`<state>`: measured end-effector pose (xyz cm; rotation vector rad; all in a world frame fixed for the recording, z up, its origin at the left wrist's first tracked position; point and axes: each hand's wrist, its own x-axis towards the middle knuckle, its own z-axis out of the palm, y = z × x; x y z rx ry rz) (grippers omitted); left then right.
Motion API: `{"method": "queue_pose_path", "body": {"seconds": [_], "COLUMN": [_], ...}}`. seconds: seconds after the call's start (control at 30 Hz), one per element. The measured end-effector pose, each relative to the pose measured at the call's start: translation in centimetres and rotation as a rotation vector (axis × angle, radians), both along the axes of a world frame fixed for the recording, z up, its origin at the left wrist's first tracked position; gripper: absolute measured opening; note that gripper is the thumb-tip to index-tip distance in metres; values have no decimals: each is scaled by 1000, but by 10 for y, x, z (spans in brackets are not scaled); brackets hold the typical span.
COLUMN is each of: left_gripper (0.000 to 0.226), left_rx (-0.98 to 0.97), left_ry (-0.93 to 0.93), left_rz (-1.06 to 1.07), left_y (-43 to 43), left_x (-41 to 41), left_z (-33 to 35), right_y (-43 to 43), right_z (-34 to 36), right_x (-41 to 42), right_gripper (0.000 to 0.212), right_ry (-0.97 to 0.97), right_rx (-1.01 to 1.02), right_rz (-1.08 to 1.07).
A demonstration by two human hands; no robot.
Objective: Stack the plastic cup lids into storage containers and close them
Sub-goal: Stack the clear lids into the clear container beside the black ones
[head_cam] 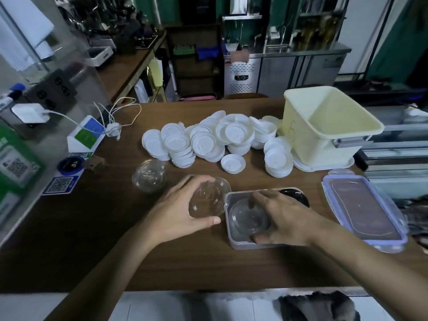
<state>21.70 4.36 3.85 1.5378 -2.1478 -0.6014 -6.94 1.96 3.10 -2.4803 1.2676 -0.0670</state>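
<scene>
left hand's (176, 212) clear lid (211, 200) beside container (239, 193) rim

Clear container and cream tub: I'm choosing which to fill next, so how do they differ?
The clear container is shallow and see-through; the cream tub is deep and opaque. The clear container sits flat; the cream tub is tipped at an angle. The clear container holds clear lids; the cream tub looks empty. Both stand open.
</scene>
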Motion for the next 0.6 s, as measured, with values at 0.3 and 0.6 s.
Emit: {"method": "queue_pose_path", "body": {"seconds": [0.3,0.6], "left_gripper": [74,65], "left_rx": [-9,45], "left_ry": [7,-47], "left_rz": [19,-35], "left_y": [8,-5], "left_x": [-4,-23], "left_z": [1,-2], "right_y": [-17,-14], "right_z": [2,24], "right_x": [8,-10], "right_gripper": [78,56], "right_ry": [88,163], "right_rx": [56,-36], "right_rz": [39,-9]}}
